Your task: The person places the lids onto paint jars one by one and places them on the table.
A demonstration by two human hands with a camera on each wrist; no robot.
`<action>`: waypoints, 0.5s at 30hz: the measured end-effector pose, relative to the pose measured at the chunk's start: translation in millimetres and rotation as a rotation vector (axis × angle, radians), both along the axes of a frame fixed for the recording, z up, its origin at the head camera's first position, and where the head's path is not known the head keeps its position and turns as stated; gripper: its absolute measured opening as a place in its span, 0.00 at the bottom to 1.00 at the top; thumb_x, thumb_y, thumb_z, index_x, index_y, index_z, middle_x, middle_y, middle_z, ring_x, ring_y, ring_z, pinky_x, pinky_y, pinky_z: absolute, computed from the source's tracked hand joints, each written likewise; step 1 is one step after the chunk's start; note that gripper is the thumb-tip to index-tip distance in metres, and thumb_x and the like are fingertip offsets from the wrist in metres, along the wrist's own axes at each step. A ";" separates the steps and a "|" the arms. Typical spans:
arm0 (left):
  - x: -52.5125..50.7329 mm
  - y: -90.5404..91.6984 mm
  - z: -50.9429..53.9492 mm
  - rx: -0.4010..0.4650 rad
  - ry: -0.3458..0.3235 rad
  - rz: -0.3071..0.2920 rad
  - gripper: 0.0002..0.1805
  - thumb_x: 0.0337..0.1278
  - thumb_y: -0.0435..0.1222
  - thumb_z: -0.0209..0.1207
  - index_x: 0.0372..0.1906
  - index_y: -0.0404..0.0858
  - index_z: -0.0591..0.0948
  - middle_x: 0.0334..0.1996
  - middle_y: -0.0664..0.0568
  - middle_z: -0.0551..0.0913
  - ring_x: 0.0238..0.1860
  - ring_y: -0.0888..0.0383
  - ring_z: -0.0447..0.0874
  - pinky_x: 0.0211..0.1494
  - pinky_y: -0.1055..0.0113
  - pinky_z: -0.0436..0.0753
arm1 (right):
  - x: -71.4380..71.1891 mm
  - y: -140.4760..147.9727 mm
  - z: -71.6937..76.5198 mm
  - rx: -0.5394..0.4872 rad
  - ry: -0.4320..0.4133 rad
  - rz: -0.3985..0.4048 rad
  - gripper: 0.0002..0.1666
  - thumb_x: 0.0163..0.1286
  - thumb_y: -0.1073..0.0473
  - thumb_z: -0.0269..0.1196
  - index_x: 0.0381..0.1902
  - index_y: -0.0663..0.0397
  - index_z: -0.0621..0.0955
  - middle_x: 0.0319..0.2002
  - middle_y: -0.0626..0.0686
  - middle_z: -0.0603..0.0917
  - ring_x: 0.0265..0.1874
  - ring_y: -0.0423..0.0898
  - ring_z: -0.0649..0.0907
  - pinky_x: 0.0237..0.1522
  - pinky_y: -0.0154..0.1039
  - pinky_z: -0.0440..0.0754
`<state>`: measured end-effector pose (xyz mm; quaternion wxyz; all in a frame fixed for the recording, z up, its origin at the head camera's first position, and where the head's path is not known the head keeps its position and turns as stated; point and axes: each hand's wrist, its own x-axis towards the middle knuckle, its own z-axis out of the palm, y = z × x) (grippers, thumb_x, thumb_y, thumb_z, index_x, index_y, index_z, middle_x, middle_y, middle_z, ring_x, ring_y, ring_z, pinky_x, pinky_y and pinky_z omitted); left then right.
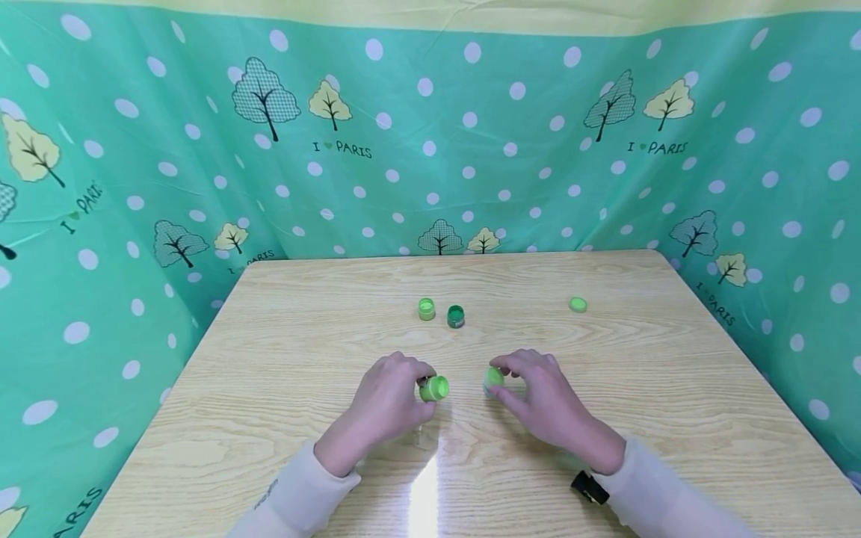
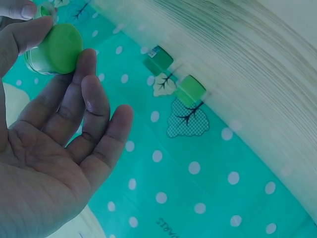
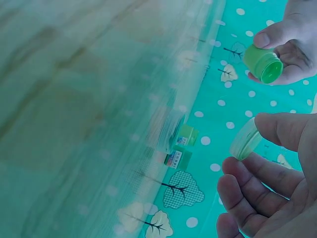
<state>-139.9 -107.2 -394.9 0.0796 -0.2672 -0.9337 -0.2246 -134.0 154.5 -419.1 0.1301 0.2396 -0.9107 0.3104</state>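
Observation:
A small light-green paint jar [image 1: 433,388] is held between the thumb and fingers of my left hand [image 1: 392,396]. It is tilted, and its uncovered mouth faces right; the right wrist view shows green paint inside the jar [image 3: 270,69]. Opposite, my right hand [image 1: 543,396] pinches a round lid [image 1: 494,378] by its edge. In the right wrist view this lid [image 3: 244,140] looks translucent, with green on its inner side. Jar and lid are apart, a short gap between them above the table. The left wrist view shows the jar's flat green base [image 2: 65,48].
Beyond the hands, a light-green jar [image 1: 427,309] and a dark-green jar [image 1: 455,317] stand side by side on the wooden table [image 1: 303,321]. Farther right lies a light-green lid [image 1: 578,305]. A dotted teal curtain [image 1: 403,149] hangs around the table.

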 end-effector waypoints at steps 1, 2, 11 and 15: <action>-0.2 0.5 -0.4 0.000 0.002 -0.002 0.10 0.37 0.32 0.75 0.28 0.48 0.87 0.26 0.64 0.84 0.27 0.62 0.71 0.34 0.66 0.74 | 0.4 -0.6 0.2 -0.004 -0.001 0.004 0.22 0.62 0.57 0.76 0.52 0.57 0.85 0.41 0.46 0.86 0.43 0.48 0.83 0.50 0.47 0.72; -0.4 0.9 -0.8 0.001 0.003 -0.005 0.10 0.37 0.32 0.75 0.28 0.48 0.87 0.25 0.64 0.84 0.27 0.62 0.71 0.35 0.66 0.74 | 0.8 -1.2 0.6 -0.007 -0.002 0.009 0.22 0.62 0.57 0.76 0.52 0.57 0.85 0.41 0.47 0.86 0.43 0.48 0.84 0.50 0.47 0.73; -1.8 5.2 -1.2 -0.014 -0.016 -0.022 0.15 0.38 0.33 0.75 0.18 0.51 0.79 0.18 0.65 0.77 0.24 0.61 0.67 0.34 0.65 0.71 | 2.4 -6.8 1.5 -0.023 0.002 0.027 0.21 0.61 0.58 0.76 0.52 0.55 0.85 0.41 0.45 0.85 0.43 0.48 0.83 0.49 0.46 0.73; -2.1 7.3 -1.4 -0.030 -0.021 -0.019 0.09 0.39 0.34 0.75 0.24 0.49 0.84 0.23 0.62 0.82 0.26 0.62 0.70 0.38 0.64 0.73 | 3.3 -9.4 2.0 -0.041 -0.006 0.035 0.22 0.61 0.58 0.76 0.52 0.56 0.85 0.41 0.44 0.85 0.43 0.48 0.83 0.49 0.46 0.72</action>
